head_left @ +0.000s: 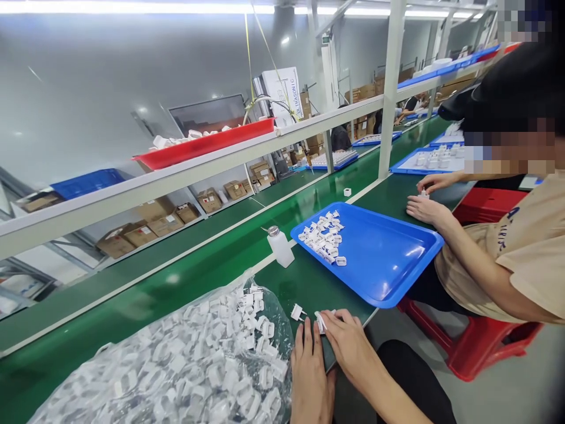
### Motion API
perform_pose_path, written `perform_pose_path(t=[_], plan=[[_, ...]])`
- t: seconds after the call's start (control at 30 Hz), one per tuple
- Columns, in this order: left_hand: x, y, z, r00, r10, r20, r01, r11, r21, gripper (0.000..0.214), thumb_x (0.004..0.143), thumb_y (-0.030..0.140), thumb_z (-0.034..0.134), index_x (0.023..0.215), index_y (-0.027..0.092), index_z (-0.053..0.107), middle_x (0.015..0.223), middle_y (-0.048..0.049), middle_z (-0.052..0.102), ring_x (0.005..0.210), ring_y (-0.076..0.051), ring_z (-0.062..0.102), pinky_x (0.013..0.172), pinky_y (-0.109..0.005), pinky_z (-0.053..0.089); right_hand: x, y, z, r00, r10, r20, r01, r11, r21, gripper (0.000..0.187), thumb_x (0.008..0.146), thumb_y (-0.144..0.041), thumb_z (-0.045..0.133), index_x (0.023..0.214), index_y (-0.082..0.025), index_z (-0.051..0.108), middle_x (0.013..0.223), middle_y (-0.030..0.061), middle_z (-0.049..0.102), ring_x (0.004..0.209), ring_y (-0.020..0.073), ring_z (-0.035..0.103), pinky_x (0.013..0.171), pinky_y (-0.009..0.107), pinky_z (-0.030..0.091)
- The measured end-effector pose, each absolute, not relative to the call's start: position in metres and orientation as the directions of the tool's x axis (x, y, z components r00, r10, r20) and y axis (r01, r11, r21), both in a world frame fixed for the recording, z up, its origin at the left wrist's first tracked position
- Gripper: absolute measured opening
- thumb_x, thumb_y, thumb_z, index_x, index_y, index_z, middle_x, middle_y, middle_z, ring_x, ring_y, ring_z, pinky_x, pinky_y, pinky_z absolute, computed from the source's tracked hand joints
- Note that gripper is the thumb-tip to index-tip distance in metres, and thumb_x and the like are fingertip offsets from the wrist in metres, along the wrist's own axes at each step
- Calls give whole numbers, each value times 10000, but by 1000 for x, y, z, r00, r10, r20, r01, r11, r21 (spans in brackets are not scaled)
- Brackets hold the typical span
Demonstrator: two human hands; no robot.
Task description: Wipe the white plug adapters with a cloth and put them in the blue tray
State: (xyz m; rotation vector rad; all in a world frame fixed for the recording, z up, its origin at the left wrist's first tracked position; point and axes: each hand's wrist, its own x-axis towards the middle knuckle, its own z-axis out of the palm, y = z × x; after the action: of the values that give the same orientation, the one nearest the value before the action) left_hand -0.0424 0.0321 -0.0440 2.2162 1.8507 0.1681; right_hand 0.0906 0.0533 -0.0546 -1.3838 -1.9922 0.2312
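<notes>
My left hand (309,371) and my right hand (346,341) meet at the near edge of the green table (198,277), fingers pinched together on a small white plastic part (321,321). Another white part (297,312) lies loose just left of them. A clear plastic bag (189,365) heaped with many white parts sits directly left of my left hand. Beyond my hands stands a blue tray (388,265) holding a pile of white parts (324,237) at its far left corner.
A small white bottle (279,246) stands by the blue tray. A co-worker in a beige shirt sits at right on a red stool (481,341), their hands (424,206) on the table. A red tray (207,143) rests on the shelf rail above; cardboard boxes behind.
</notes>
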Motion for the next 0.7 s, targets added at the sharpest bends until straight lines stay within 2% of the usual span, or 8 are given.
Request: perform_pose_path(t=[0.13,0.23,0.3,0.37,0.43,0.53,0.63,0.7], plan=[[-50,32,-49,213,977,-27,917,-190,350,857,724,65,550,1563,92,376,1660,-144,302,1541,-363,257,1224,-534,303,92,34,-63,-177,869,462,735,429,-526,435,1041,-167,403,1432,-237,580,1391,83,667,1134,240,622,920,404,545],[-65,35,-51,240,971,-6,842,-205,499,896,696,135,636,1549,38,382,1648,-171,321,1542,-349,261,1243,-463,291,111,20,-65,-47,913,404,636,340,-693,379,1059,-315,421,1346,-271,665,1267,75,724,1064,214,667,899,336,560],[-72,39,-48,223,975,-7,789,-176,588,879,736,186,648,1554,30,367,1634,-187,353,1526,-337,307,1230,-447,320,130,12,-64,131,960,249,466,162,-870,426,1041,-468,433,1238,-244,737,1132,86,752,960,216,701,849,312,566],[-73,45,-43,153,988,29,731,-133,669,801,815,244,619,1561,80,379,1613,-186,407,1481,-337,396,1169,-457,409,147,6,-60,255,966,54,278,-19,-961,524,989,-602,461,1134,-216,784,1007,80,768,909,237,707,813,310,559],[-69,52,-38,78,994,80,666,-112,738,698,860,257,581,1536,148,445,1557,-173,495,1415,-336,483,1096,-463,477,159,2,-56,302,948,-104,139,-152,-979,603,930,-697,487,1076,-204,803,899,68,765,861,255,691,758,316,552],[-59,63,-29,78,992,95,571,-122,811,503,826,203,589,1322,164,667,1368,-170,653,1301,-334,575,1091,-477,464,165,-1,-54,313,922,-226,-27,-230,-973,658,848,-761,550,1049,-191,809,818,66,742,808,265,663,707,327,557],[-53,64,-19,104,991,82,475,-122,871,354,825,248,627,1148,166,743,1176,-154,738,1124,-315,666,1019,-465,507,163,-5,-53,305,925,-226,-120,-198,-973,660,840,-747,572,1078,-177,802,839,79,744,799,265,667,727,336,582],[-49,58,-13,107,992,61,233,-85,969,357,828,366,702,1123,172,753,1086,-137,762,994,-283,702,895,-408,556,160,-10,-49,347,929,-129,-53,-118,-992,614,882,-702,555,1125,-189,788,919,84,752,827,257,679,747,317,590]])
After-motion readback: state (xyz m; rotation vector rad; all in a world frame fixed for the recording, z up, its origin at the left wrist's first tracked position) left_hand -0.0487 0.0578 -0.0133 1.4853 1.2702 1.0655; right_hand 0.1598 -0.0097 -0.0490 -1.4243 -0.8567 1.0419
